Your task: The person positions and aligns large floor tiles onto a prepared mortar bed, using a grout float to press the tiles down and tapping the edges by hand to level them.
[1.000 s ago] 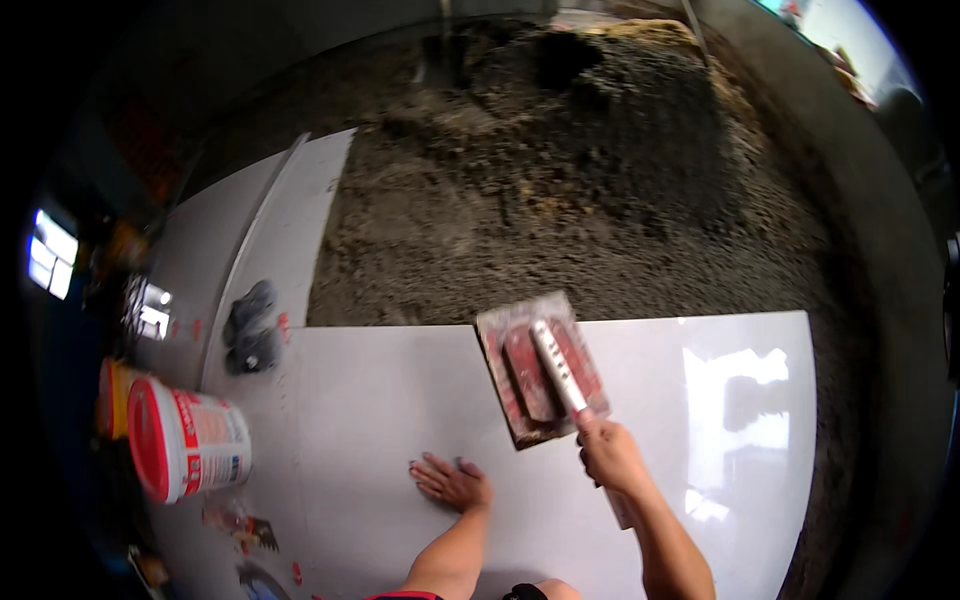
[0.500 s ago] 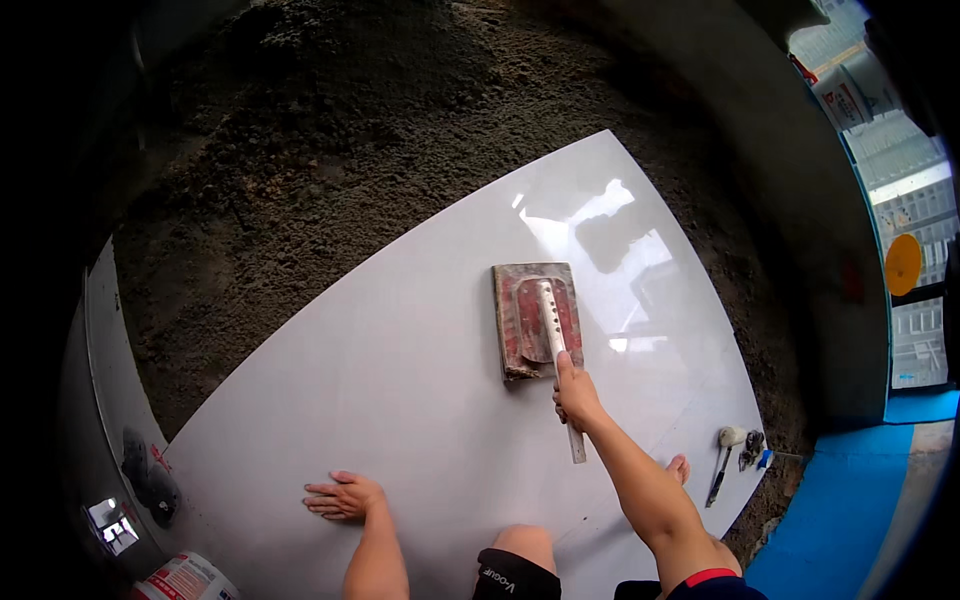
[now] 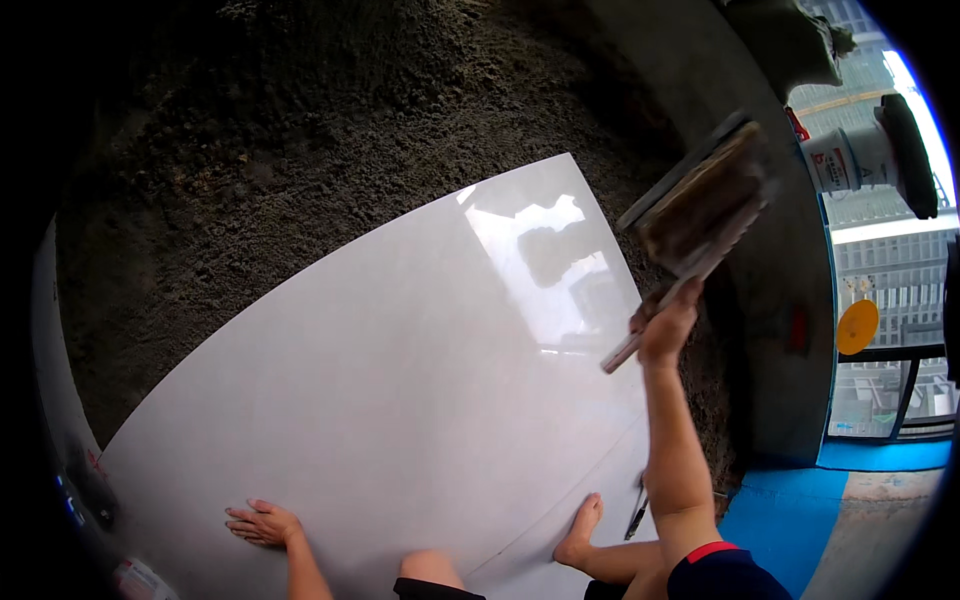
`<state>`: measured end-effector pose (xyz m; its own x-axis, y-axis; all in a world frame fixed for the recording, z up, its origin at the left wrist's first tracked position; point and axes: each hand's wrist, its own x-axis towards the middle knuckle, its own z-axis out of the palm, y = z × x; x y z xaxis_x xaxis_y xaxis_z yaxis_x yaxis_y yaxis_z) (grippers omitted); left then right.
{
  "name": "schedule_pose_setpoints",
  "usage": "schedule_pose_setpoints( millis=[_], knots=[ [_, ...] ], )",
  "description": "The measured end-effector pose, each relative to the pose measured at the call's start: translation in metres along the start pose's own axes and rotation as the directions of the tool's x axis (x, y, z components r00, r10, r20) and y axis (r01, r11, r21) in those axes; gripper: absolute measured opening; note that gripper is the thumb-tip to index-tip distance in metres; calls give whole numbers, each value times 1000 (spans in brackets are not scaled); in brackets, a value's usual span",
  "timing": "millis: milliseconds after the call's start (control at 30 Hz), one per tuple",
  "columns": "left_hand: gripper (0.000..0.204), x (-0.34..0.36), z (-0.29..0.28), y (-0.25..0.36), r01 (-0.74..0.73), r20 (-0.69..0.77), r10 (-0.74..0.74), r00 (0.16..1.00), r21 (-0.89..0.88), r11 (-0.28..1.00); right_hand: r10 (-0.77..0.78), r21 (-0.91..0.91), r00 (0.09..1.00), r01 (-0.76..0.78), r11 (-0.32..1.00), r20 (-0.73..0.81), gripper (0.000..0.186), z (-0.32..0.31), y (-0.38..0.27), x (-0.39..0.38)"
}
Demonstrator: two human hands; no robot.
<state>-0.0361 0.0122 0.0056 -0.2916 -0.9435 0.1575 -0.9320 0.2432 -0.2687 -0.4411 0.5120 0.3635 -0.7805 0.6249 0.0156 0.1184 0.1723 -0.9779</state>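
My right hand (image 3: 667, 322) is wrapped round the metal handle of a flat-headed tile tamper (image 3: 705, 195). Its broad, worn head is raised and tilted beyond the right edge of a large glossy white tile (image 3: 400, 350), blurred by motion. Fingers stretched out, my left hand (image 3: 263, 523) lies flat on the tile near its lower left. Dark, crumbly mortar (image 3: 300, 190) borders the tile's far side and runs along its right edge. A black-handled mallet (image 3: 636, 515) lies on the right side, partly hidden by my right forearm.
My bare foot (image 3: 580, 532) rests on the tile. A grey wall (image 3: 775, 390) stands at the right, with a window behind it, a white bucket (image 3: 832, 160) and a yellow disc (image 3: 858, 327). Blue flooring (image 3: 780, 515) lies lower right; another bucket (image 3: 142, 580) is lower left.
The tamper has come up off the tile and swung right, past its edge, with my right hand. My left hand stays flat on the tile. The view has shifted, too.
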Motion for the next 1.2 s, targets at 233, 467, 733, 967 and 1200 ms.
schedule_pose_setpoints(
  millis=[233, 467, 733, 967, 1200],
  knots=[
    [68, 5, -1, 2, 4, -17, -5, 1000, -29, 1000, 542, -728, 804, -217, 651, 245, 70, -14, 212, -2],
    [72, 22, 4, -5, 5, -89, -23, 996, -193, 981, 550, -707, 684, -72, 704, 479, 70, -8, 189, 34],
    [76, -17, -44, 11, -266, -103, 246, 964, -320, 909, 492, -647, 644, 7, 763, 586, 66, -8, 179, 35],
    [81, -268, -124, 62, -667, -237, 625, 744, -323, 672, 503, -489, 425, -150, 859, 753, 56, -52, 186, 6],
    [52, -547, -298, 104, -387, -151, 876, -458, -853, -350, 611, -536, 59, -418, 733, 789, 49, -174, 205, -51]
  ],
)
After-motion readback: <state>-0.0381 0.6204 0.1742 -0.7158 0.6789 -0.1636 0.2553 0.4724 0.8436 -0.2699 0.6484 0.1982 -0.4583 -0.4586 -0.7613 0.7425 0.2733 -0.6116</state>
